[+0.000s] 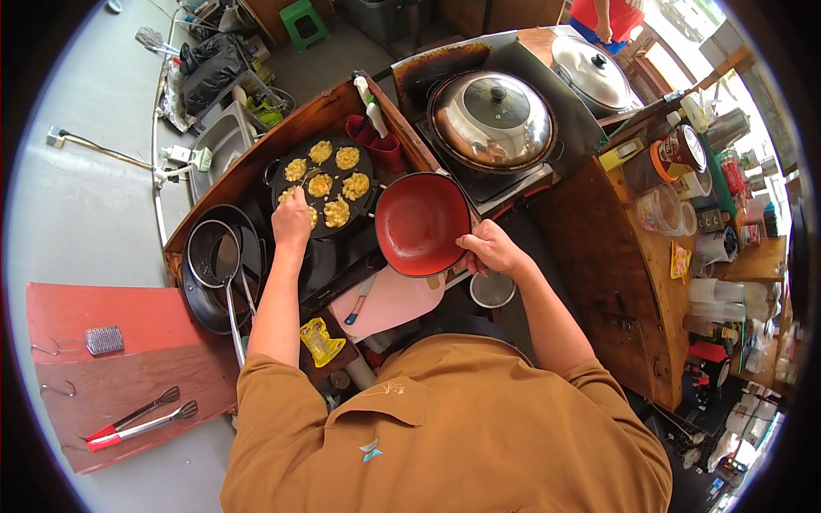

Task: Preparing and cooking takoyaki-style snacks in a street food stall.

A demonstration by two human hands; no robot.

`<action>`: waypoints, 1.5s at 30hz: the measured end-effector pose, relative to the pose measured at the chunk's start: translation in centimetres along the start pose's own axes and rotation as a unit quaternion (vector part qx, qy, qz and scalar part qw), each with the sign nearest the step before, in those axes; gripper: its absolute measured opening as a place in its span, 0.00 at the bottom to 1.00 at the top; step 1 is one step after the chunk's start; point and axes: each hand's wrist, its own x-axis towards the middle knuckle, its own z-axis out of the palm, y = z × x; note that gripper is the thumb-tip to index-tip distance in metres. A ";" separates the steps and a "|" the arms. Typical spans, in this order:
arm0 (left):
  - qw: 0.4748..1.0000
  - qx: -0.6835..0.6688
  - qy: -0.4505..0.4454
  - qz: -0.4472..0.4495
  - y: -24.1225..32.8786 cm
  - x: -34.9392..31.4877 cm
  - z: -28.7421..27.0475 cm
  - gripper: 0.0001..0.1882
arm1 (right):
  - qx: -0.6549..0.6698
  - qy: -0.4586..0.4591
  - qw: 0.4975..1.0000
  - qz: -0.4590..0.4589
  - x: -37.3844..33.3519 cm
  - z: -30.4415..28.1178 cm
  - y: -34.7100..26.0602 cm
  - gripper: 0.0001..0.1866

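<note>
Gripping: right hand closed on the near right rim of a red bowl, tilted toward the person; nothing shows in it.
Left hand: the left hand has fingers curled over the near left of a black moulded pan; whether it pinches anything I cannot tell.
Pan contents: yellow cakes sit in round hollows.
Near: pink cutting board just below the bowl, a knife on it.
Left: dark wok holding a wire skimmer.
Far right: big lidded pot beyond the bowl; second steel lid farther off.
Far left: red tongs on a red board.
Right: wooden counter crowded with jars.
</note>
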 end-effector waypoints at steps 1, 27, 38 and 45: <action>1.000 -0.005 0.025 -0.004 -0.2 -0.2 -0.1 0.05 | 0.000 0.002 1.000 0.001 0.1 0.1 -0.1 0.20; 0.372 -0.781 -0.138 -0.482 2.0 -10.2 -1.0 0.14 | 0.007 -0.001 1.000 0.002 0.2 0.1 -0.5 0.21; 0.964 -0.046 -0.012 -0.263 -0.7 -3.6 -3.5 0.16 | 0.007 0.010 1.000 -0.001 0.0 0.2 -0.1 0.20; 0.989 0.008 0.020 -0.146 -2.8 -2.2 -0.7 0.14 | 0.020 0.014 0.999 -0.022 0.2 0.3 0.4 0.19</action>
